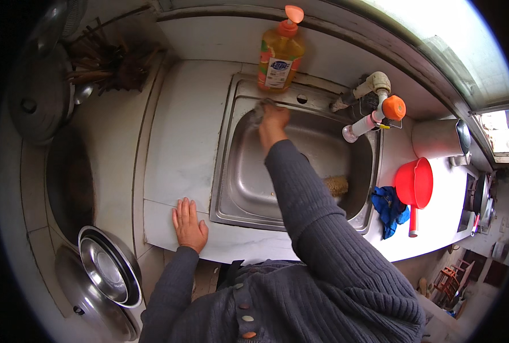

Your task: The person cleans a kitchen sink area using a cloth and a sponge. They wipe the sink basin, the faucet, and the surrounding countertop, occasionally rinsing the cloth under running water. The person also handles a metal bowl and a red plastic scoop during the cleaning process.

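Observation:
My right hand (275,121) reaches across the stainless steel sink (254,171) to its far left corner. It is closed on a grey scouring pad (259,110), which looks like steel wool and rests against the rim. Part of the pad is hidden by my fingers. Fingers slightly spread, my left hand (190,227) lies palm down on the white countertop (181,128), left of the sink, and holds nothing. Inside the basin, partly behind my right sleeve, is a tan, rough-textured piece (337,185), possibly a loofah. The drain is mostly covered by my forearm.
A pump bottle of yellow liquid (280,60) stands behind the sink. The tap (366,126) with an orange knob juts over the basin's right side. Right of it lie a blue cloth (389,210) and a red dipper (413,182). Metal bowls (104,268) sit at left.

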`<state>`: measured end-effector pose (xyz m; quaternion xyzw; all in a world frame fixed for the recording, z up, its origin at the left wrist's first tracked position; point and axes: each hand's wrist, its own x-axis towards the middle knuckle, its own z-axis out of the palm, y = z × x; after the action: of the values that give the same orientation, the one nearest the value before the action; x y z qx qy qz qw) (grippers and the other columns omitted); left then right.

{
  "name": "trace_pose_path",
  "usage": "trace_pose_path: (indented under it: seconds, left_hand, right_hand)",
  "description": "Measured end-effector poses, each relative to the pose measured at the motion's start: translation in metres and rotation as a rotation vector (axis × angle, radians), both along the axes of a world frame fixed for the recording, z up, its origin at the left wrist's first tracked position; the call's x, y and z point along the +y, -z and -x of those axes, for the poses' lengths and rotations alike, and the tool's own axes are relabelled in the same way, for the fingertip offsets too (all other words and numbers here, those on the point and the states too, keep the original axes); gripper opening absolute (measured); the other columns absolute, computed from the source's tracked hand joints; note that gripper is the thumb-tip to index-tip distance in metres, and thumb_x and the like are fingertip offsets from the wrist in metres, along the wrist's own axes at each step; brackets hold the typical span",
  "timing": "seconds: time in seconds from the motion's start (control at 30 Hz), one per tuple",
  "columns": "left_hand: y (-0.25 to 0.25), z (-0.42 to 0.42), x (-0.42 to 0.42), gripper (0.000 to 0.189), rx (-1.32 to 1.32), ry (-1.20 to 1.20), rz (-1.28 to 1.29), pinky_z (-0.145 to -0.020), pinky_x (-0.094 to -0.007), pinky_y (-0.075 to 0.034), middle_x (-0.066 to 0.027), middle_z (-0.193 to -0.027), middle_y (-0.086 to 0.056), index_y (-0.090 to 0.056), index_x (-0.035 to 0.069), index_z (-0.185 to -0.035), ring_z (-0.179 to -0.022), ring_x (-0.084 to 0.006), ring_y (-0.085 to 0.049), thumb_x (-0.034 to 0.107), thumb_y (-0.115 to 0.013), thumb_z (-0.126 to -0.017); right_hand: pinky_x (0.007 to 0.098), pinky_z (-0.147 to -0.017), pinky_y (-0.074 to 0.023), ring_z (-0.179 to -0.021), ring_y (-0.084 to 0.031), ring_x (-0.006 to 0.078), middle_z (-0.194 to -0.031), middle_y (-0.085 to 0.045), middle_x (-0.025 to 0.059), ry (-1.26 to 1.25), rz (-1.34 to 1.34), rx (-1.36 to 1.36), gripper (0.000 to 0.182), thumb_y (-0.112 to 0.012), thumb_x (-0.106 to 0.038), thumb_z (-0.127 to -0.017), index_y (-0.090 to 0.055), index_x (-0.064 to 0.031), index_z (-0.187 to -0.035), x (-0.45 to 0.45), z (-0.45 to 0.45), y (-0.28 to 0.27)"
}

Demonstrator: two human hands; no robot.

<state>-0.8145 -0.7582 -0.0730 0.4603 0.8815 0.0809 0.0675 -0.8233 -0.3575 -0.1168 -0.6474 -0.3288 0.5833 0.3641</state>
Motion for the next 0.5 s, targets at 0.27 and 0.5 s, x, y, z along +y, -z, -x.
trace_pose_path:
  seconds: [0.27,0.5]
  left_hand:
    - [-0.009,0.011,0.020,0.072,-0.121,-0.068,-0.140,-0.117,-0.0509,-0.016,-0.0226,-0.150,-0.031,-0.034,-0.003,-0.144,-0.142,-0.0381,-0.025,0.013,-0.061,-0.079]
    - [-0.082,0.088,0.211,0.080,-0.232,0.141,-0.593,-0.114,-0.0427,-0.027,-0.0246,-0.150,-0.029,-0.026,-0.002,-0.148,-0.140,-0.0383,-0.028,0.015,-0.069,-0.083]
  right_hand:
    - [0.0358,-0.075,-0.0488,-0.081,-0.061,0.0237,-0.091,-0.061,0.0177,-0.223,-0.065,-0.202,0.030,-0.074,-0.009,-0.076,-0.052,0.0030,-0.092,-0.017,0.018,-0.014]
    - [0.0362,-0.077,-0.0512,-0.087,-0.066,0.0269,-0.097,-0.068,0.0174,-0.060,-0.163,-0.329,0.044,-0.084,-0.020,-0.065,-0.063,0.0019,-0.097,0.031,-0.060,-0.012]
